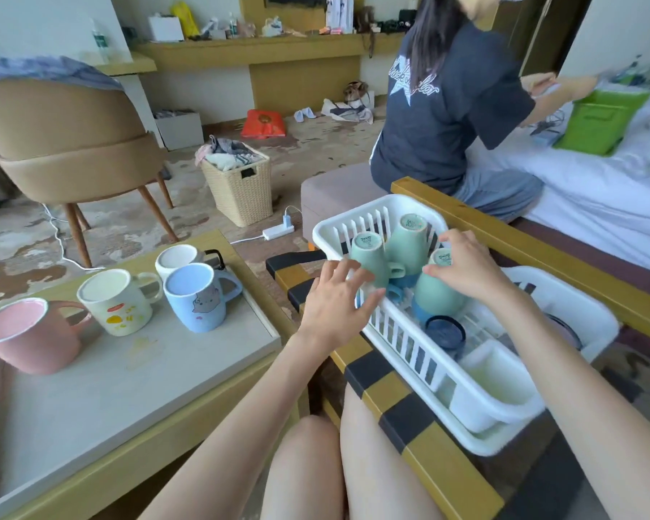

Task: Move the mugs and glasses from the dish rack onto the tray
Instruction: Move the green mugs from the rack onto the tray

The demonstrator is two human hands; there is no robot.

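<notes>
A white dish rack (409, 334) on a yellow-and-black table holds three upside-down green mugs. My left hand (336, 302) is spread open by the rack's near rim, fingertips touching the left green mug (370, 258). My right hand (466, 266) grips the top of the right green mug (434, 298). Behind them the third green mug (409, 240) leans untouched. A dark blue cup (445, 332) lies on its side in the rack. The grey tray (136, 373) on the left holds a pink mug (31, 334), a cream mug (119, 302), a blue mug (198, 300) and a white mug (177, 258).
A white cutlery holder (492, 384) sits at the rack's near end. Another person sits on a bench beyond the rack, facing a bed. A wicker basket (241, 187) and a tan chair (72, 144) stand on the floor behind the tray.
</notes>
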